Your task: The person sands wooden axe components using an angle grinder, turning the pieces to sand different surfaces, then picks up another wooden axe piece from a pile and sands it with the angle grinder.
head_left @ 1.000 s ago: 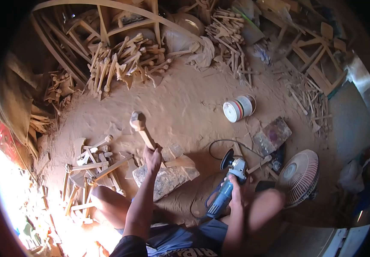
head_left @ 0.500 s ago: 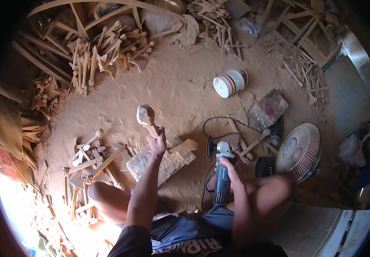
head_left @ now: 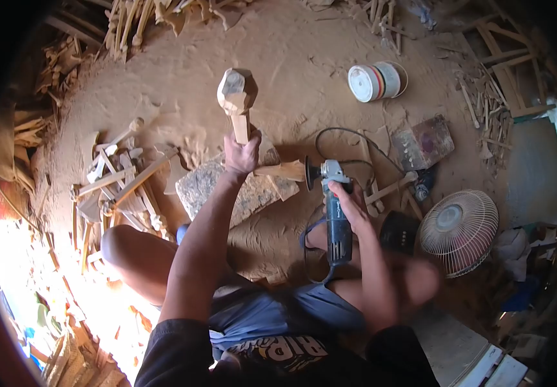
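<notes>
My left hand (head_left: 242, 153) is closed around the narrow neck of a carved wooden piece (head_left: 235, 93) whose knob has flat facets. A wooden wedge-shaped end (head_left: 282, 171) juts out to the right of that hand; whether it belongs to the same piece is hidden by my fist. Beneath the hand lies a worn, stained block (head_left: 211, 193). In my right hand (head_left: 352, 205) is a blue-and-grey angle grinder (head_left: 338, 226), held upright with its dark disc facing left, close to the wedge-shaped end. I cannot tell whether they touch.
A striped white bucket (head_left: 375, 82) lies on its side on the dusty floor (head_left: 291, 90). Rightward are a stained box (head_left: 424, 143), a loose power cord (head_left: 349, 131) and a caged fan (head_left: 459, 232). Carved wooden pieces (head_left: 123, 174) are heaped at the left.
The view has tilted downward, so the floor things sit higher or shifted. My left hand has raised the wooden piece's knob closer to me, and the grinder's disc now sits nearer the wedge-shaped end.
</notes>
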### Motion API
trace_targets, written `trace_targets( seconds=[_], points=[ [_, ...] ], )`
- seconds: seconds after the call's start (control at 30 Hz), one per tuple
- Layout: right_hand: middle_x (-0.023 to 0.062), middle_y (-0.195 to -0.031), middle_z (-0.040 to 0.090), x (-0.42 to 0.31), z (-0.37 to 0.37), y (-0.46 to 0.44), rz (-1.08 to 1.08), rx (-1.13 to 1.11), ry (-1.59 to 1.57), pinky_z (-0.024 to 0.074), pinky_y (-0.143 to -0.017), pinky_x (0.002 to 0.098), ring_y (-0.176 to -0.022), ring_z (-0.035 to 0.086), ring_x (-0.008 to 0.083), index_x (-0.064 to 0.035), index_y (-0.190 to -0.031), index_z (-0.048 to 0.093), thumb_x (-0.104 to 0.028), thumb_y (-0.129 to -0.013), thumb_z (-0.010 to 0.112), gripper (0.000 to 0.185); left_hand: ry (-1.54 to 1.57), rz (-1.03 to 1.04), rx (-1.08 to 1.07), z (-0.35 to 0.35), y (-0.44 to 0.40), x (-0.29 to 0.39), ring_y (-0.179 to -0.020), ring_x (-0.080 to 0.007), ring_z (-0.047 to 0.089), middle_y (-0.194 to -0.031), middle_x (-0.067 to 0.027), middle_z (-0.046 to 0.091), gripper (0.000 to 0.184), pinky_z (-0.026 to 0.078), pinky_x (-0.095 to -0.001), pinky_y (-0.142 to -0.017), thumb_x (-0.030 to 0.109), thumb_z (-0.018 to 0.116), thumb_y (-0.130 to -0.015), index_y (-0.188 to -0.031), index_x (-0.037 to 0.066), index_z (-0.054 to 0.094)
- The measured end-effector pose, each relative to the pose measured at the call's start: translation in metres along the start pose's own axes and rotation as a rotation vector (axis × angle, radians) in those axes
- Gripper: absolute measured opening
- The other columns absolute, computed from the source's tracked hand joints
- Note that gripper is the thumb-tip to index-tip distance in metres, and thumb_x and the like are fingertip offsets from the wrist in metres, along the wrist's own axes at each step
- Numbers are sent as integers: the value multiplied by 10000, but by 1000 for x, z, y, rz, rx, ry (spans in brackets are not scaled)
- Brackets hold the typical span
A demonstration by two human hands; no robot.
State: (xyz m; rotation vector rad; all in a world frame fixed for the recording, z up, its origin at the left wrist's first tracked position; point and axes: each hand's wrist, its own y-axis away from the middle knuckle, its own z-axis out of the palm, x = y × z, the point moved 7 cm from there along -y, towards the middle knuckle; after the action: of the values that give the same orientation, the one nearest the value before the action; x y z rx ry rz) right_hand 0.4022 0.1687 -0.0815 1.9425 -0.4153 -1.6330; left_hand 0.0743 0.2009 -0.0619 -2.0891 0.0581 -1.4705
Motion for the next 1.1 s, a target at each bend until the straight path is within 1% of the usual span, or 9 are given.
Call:
trace_targets(
  seconds=[0.07,0.1,0.13,0.37,0.43,0.47,0.67,0.77,1.1],
  points=[
    [105,-799,699,-3,1,-5,16,25,44,585,-538,344,-605,698,192,-41,-1156,624,-456,-937,772,492,101,-167,-2,1,1,-2,-596,-211,572,-681,-57,597,166,450,-347,-550,143,652,-909,-816,7,638],
    [107,-790,699,4,1,-9,54,-7,0,587,-526,345,-596,698,195,-40,-1152,638,-462,-936,767,491,120,-296,-3,1,3,-9,-657,-339,635,-750,-124,638,85,504,-415,-599,90,659,-858,-814,21,635],
    [93,-780,692,9,2,-10,74,-18,-5,575,-533,336,-600,692,184,-42,-1139,654,-478,-933,770,496,39,-153,1,-1,0,0,-647,-313,652,-726,-133,641,119,513,-399,-616,112,664,-864,-807,11,639],
    [64,-781,696,37,0,-23,203,-105,-18,568,-574,313,-631,693,165,-84,-1080,677,-614,-938,702,550,203,-358,24,3,-1,-8,-642,-204,643,-699,-118,662,130,522,-359,-641,115,682,-850,-840,-14,674],
    [97,-767,700,41,-2,-26,227,-89,-82,595,-534,349,-614,705,199,-49,-1084,670,-531,-947,719,503,208,-352,29,2,-1,-6,-647,-181,633,-695,-111,657,131,521,-353,-642,111,679,-847,-840,-20,674],
    [113,-761,702,43,-1,-28,237,-83,-117,609,-515,366,-606,712,216,-32,-1085,666,-490,-952,728,481,196,-349,25,1,-2,-5,-648,-184,635,-697,-112,658,132,521,-354,-642,113,680,-845,-840,-18,675],
    [101,-754,698,66,-8,-46,210,-99,-60,605,-520,377,-589,696,216,-54,-1046,674,-549,-956,692,504,213,-383,27,5,-3,-14,-652,-195,645,-704,-114,669,142,523,-359,-645,133,686,-836,-843,-9,685],
    [90,-745,691,79,-5,-44,332,-119,-156,601,-522,375,-589,691,215,-65,-1026,673,-567,-955,682,507,206,-397,30,3,-4,-15,-652,-198,648,-704,-115,671,151,524,-362,-645,143,690,-831,-838,-8,688],
    [93,-773,703,98,0,-54,387,-150,-305,594,-523,375,-591,700,215,-80,-1031,666,-557,-931,720,490,218,-402,45,4,-4,-12,-624,-168,597,-666,-97,637,168,504,-356,-623,142,686,-846,-808,-20,663]
  ],
)
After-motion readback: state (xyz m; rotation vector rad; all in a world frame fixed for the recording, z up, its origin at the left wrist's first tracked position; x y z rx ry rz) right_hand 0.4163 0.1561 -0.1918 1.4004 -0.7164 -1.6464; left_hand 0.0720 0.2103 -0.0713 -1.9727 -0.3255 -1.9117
